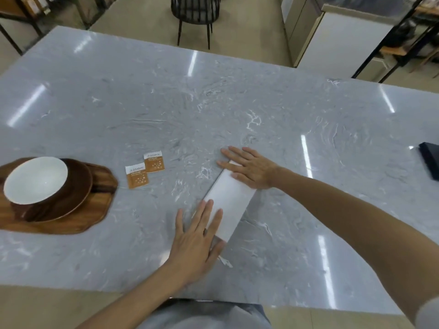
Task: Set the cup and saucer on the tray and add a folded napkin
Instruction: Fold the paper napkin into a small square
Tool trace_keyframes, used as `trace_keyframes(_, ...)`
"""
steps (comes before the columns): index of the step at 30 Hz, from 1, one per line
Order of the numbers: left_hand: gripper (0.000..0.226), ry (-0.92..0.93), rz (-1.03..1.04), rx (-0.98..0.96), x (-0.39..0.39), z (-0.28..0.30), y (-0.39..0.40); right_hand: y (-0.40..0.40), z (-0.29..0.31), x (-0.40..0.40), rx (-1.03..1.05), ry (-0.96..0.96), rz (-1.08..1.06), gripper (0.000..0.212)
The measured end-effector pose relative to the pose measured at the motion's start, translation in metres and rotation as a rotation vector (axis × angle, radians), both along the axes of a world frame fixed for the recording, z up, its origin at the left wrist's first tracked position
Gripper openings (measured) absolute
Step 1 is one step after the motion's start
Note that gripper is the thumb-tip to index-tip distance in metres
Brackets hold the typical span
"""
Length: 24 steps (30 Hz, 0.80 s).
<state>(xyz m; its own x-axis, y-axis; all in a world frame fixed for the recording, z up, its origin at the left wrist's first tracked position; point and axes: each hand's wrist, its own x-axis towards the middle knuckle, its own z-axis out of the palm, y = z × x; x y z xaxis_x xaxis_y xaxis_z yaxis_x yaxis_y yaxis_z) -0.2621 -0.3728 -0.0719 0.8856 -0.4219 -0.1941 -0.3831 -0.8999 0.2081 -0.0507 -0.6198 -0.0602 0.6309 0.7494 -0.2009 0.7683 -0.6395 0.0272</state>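
Grey marble bench (237,103): wooden tray (99,210) at left, two orange sachets (145,170), folded white napkin (229,203), dark object (431,162) at right edge.

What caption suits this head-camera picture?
Both hands, left and right, press a napkin flat beside the tray holding cup and saucer.

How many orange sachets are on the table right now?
2: one sachet nearer the wooden tray, the other sachet just beyond it, corners nearly touching. None seem hidden.

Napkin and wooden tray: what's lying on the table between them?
Head view: two orange-and-white sachets lie side by side on the bare marble tabletop, between the tray and the folded napkin.
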Motion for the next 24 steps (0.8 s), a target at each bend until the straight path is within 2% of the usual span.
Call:
trace_keyframes(2, 0.073, 0.049, -0.063, -0.045, 0.006, 0.001, 0.008, 0.0, 0.004, -0.006, 0.004, -0.037, -0.029, 0.055)
trace_keyframes(4, 0.069, 0.102, -0.126, -0.131, 0.018, 0.007, 0.022, 0.007, 0.01, -0.023, 0.095, -0.08, -0.17, 0.059)
trace_keyframes(7, 0.053, 0.103, -0.179, -0.306, 0.04, 0.023, 0.043, 0.025, 0.014, -0.078, 0.468, -0.129, -0.447, 0.055)
trace_keyframes(10, 0.04, 0.051, -0.252, -0.368, 0.063, 0.036, 0.054, 0.047, 0.007, -0.159, 0.712, -0.133, -0.558, 0.032)
trace_keyframes(14, 0.034, 0.027, -0.342, -0.366, 0.075, 0.045, 0.051, 0.063, -0.001, -0.226, 0.707, -0.058, -0.607, 0.032)
trace_keyframes(20, 0.034, -0.031, -0.407, -0.352, 0.056, 0.042, 0.047, 0.059, -0.006, -0.241, 0.728, -0.253, -0.576, 0.015)
trace_keyframes(24, 0.033, 0.017, -0.429, -0.381, 0.049, 0.04, 0.048, 0.056, -0.001, -0.25, 0.716, -0.244, -0.67, 0.015)
